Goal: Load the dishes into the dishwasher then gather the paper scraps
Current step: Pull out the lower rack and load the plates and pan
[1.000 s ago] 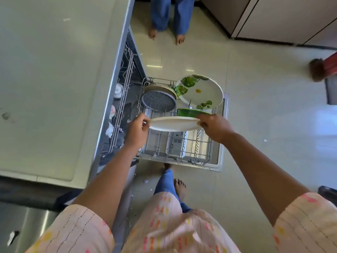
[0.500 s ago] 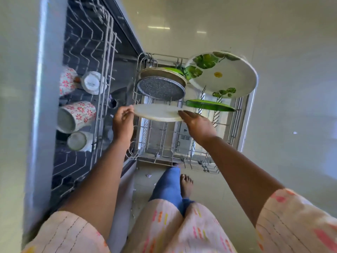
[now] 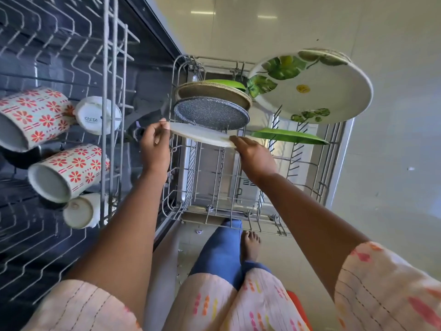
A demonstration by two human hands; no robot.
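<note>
Both hands hold a white plate (image 3: 202, 136) edge-on over the lower rack (image 3: 238, 211). The left hand (image 3: 155, 144) pinches its rim at 9 o'clock; the right hand (image 3: 253, 154) grips the rim at 3 o'clock. At 12 o'clock, just beyond the plate, stands a speckled grey plate (image 3: 211, 113).

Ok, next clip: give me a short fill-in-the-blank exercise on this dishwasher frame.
1. The white plate is held at its two edges by ____ hands.
2. It is going into the ____ rack, the one pulled out over the floor.
3. The plate with the leaf pattern is the ____ dish in that rack.
4. The flowered mugs lie in the ____ rack.

Missing words: both; lower; largest; upper
</note>
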